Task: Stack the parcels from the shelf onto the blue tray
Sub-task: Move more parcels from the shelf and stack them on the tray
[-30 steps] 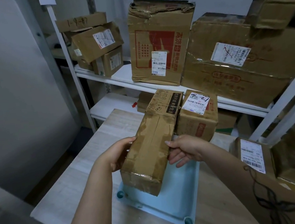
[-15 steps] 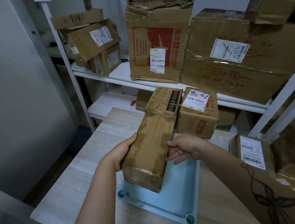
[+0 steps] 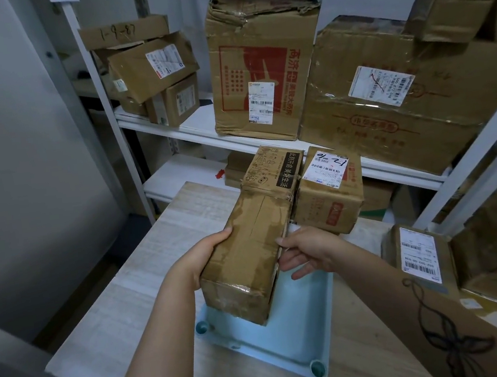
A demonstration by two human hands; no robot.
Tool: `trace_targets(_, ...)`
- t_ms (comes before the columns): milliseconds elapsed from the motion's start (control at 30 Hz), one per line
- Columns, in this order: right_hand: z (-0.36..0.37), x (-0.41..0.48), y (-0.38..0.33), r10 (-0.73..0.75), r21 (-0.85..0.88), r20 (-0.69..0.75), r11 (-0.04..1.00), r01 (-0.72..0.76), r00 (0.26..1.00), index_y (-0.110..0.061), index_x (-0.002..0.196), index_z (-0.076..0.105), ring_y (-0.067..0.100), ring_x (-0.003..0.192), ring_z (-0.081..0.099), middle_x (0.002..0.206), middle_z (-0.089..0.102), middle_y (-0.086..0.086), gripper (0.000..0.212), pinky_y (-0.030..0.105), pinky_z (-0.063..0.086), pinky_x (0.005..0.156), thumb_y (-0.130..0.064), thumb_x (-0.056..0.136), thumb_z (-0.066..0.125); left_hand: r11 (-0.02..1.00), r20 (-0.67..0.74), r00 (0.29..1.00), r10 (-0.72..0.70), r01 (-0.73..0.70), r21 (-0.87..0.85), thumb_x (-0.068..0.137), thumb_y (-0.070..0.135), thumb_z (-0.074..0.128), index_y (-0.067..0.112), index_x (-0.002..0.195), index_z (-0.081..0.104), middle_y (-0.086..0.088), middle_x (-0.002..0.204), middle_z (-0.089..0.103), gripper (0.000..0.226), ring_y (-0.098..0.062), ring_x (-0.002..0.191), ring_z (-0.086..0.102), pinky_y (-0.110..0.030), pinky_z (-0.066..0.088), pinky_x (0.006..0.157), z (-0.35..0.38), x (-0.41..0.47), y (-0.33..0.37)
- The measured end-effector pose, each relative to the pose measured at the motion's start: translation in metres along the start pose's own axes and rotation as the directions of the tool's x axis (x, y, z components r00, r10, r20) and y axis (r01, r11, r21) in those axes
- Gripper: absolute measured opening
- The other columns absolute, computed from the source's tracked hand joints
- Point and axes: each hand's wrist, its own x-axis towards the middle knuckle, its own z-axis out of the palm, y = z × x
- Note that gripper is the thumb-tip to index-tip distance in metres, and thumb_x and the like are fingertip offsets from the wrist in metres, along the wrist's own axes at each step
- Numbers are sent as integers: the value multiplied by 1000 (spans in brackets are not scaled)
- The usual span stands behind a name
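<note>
Two hands on one box, apart, one on each long side. Everything below is placed from the blue tray, which sits on the wooden table.

- Left of tray: left hand grips the long parcel by its left side, thumb over the top edge, fingers hidden underneath.
- Over the tray's left half: the long parcel runs lengthwise, near end low and far end higher. Its near corner overhangs the tray's left rim. I can't tell if it touches the tray floor yet.
- Over tray centre: right hand presses the parcel's right side, fingers fairly straight and not wrapped. It's a brace, not a grip.
- Far end of tray: a printed parcel and a labelled parcel stand side by side. The long one's far end meets the printed one. Contact unclear.
- Right of tray: more parcels on the table, well apart. The shelf beyond the tray is loaded.

Step in hand, as I read it: set-down. To do it well:
- Shift the box right so the near corner clears the rim.
- Level it, then lower it flat — don't pivot it on one corner.
- Square it to the tray's long edge and snug it against the far pair, leaving the right half free.
- Pull the left fingers out from under last.

The cardboard looks soft and creased, so squeeze lightly.
</note>
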Motion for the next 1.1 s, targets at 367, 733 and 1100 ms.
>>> trace_targets(367, -10, -2, 0, 17, -1, -136, 1000, -17, 991, -16, 139, 36, 26, 114, 52, 132, 49, 10, 80, 39, 52, 77, -55, 76, 68, 999, -26, 1000, -4, 2, -44, 86, 46, 58, 8, 98, 70, -13, 89, 74, 41, -28, 81, 69, -35, 54, 74, -21, -9, 1)
trace_targets(733, -8, 0, -6, -71, 271, -98, 958, 96, 993, -20, 139, 28, 27, 85, 70, 111, 67, 11, 75, 47, 59, 63, -28, 80, 74, 999, 39, 999, 10, -8, -46, 92, 36, 52, 17, 120, 62, -15, 115, 67, 35, -33, 107, 61, -44, 49, 95, -24, -3, -10)
trace_targets(1100, 2, 6, -13, -103, 148, -172, 981, 129, 980, -4, 125, 47, 36, 92, 68, 114, 65, 21, 39, 41, 60, 69, -13, 90, 62, 985, -8, 1000, 5, -3, 175, 75, 70, 55, 11, 112, 67, -15, 113, 68, 70, -33, 106, 65, -41, 53, 91, -10, 2, 3)
